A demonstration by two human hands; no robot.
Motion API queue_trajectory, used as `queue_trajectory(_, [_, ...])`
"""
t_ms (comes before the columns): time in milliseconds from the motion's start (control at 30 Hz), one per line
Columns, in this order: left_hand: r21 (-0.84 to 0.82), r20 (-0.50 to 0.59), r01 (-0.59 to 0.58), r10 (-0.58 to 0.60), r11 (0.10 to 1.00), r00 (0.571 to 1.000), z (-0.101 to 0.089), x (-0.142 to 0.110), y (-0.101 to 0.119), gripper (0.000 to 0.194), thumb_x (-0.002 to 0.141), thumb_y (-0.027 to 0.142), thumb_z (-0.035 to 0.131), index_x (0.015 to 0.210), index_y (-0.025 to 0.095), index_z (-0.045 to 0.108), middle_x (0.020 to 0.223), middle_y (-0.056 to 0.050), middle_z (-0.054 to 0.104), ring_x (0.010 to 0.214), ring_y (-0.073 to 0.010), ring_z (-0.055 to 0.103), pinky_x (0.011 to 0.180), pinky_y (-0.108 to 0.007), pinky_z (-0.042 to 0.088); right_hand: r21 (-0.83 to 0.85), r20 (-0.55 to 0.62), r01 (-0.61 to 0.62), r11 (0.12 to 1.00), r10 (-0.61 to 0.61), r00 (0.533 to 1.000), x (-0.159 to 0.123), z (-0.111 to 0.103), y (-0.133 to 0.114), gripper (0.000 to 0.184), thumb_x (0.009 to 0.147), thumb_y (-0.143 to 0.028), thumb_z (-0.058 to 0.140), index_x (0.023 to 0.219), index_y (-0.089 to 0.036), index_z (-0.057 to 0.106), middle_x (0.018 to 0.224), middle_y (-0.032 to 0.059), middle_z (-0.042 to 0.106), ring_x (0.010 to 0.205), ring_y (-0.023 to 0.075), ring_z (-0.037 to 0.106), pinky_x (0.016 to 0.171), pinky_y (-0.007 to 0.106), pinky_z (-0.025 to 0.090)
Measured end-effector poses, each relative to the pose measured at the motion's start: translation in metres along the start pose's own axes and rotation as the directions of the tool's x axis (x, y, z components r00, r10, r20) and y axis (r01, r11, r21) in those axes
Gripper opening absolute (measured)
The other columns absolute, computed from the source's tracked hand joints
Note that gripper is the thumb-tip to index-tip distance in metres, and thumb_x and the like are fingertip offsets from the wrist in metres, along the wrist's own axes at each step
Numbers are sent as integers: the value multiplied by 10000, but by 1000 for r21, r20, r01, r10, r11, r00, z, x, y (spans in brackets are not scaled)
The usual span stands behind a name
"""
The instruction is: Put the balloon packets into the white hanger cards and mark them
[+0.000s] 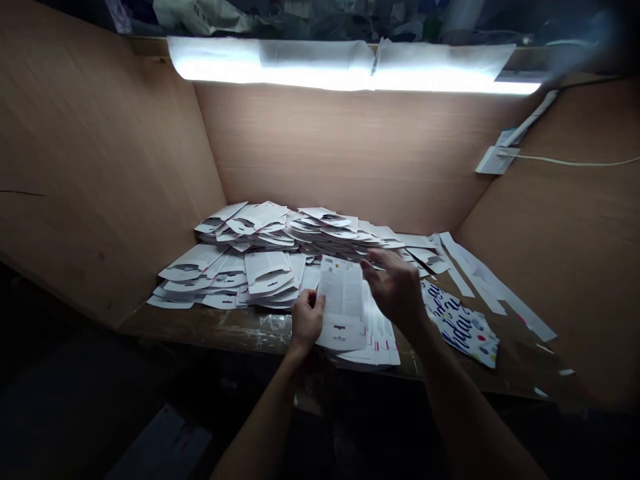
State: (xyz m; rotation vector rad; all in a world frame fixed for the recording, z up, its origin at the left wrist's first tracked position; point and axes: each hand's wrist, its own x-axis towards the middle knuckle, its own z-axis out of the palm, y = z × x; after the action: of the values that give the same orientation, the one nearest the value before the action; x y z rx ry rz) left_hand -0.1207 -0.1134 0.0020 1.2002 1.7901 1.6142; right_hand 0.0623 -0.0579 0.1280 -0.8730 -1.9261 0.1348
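My left hand (307,321) pinches the left edge of a flat white printed card packet (341,303), which has a hang slot at its near end. Beneath and to the right of that packet lies a stack of similar white packets (383,340) with pink marks, at the table's front edge. My right hand (395,283) is raised just right of the packet's far end, its fingers apart and slightly blurred. I see nothing in it. Behind both hands, many more white packets (270,273) lie in overlapping piles, several with open curved ends.
Right of my right hand lies a patterned bag with blue lettering (465,327). Long white paper strips (490,280) lie along the right side. Wooden panels (320,147) enclose the table on three sides. A lit tube lamp (320,70) hangs above, and a white socket box (497,160) is on the right.
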Motion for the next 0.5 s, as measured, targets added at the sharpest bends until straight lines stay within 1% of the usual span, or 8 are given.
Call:
queue_trajectory(67, [-312,-85,33,-63,950,994,2,-4,6,277,916,448,683,813,201,609,750,-3,637,681,-162,571,664,-264,436,101,-44,-285,953,290,956,-55,-4,17,418,960,-522,659,1176,-170,723,1169,171,746,1112,343,672,981,517,529])
queue_trajectory(100, [-441,-92,63,-115,895,989,5,-8,11,292,895,457,711,808,200,603,747,8,634,664,-147,561,651,-251,440,212,18,-435,875,442,897,-80,-5,23,466,900,-542,728,1184,-172,717,1143,163,749,1065,334,683,934,500,552])
queue_trajectory(167, [-641,-36,148,-222,753,974,14,-18,23,291,842,436,773,833,197,608,787,12,668,680,-141,593,670,-247,481,482,270,-664,572,623,734,-117,-6,26,567,794,-535,831,1217,-184,695,1077,126,760,921,280,701,801,420,583])
queue_trajectory(233, [-757,123,281,-294,590,948,23,-31,36,297,800,417,808,909,192,648,873,-15,725,759,-179,670,733,-288,545,665,477,-717,209,620,623,-138,-9,21,582,752,-475,873,1227,-196,686,1016,85,767,786,214,690,690,336,570])
queue_trajectory(300, [-760,393,485,-289,432,873,29,-44,46,405,803,476,790,1062,179,697,1017,-85,770,902,-270,734,831,-393,593,723,552,-691,-8,608,570,-146,-14,14,521,730,-397,886,1170,-185,705,953,65,767,705,172,668,620,278,542])
queue_trajectory(367, [-668,650,673,-190,319,736,31,-55,52,622,807,616,740,1227,159,698,1166,-163,766,1060,-385,733,923,-533,589,708,605,-698,-110,605,517,-150,-21,8,442,692,-334,886,1062,-157,723,852,54,749,628,147,635,535,235,495])
queue_trajectory(433, [-578,790,771,-54,269,611,33,-63,56,852,767,761,696,1357,148,656,1304,-210,723,1233,-479,659,1011,-643,536,665,662,-725,-182,594,458,-153,-26,4,388,668,-296,861,995,-144,717,772,32,712,553,113,571,458,198,426])
queue_trajectory(500, [-580,808,775,59,251,586,36,-67,58,991,734,830,670,1449,147,600,1436,-217,653,1391,-510,539,1099,-674,469,645,678,-735,-209,600,424,-158,-28,1,357,677,-292,833,977,-147,704,709,-3,660,498,77,487,415,172,357])
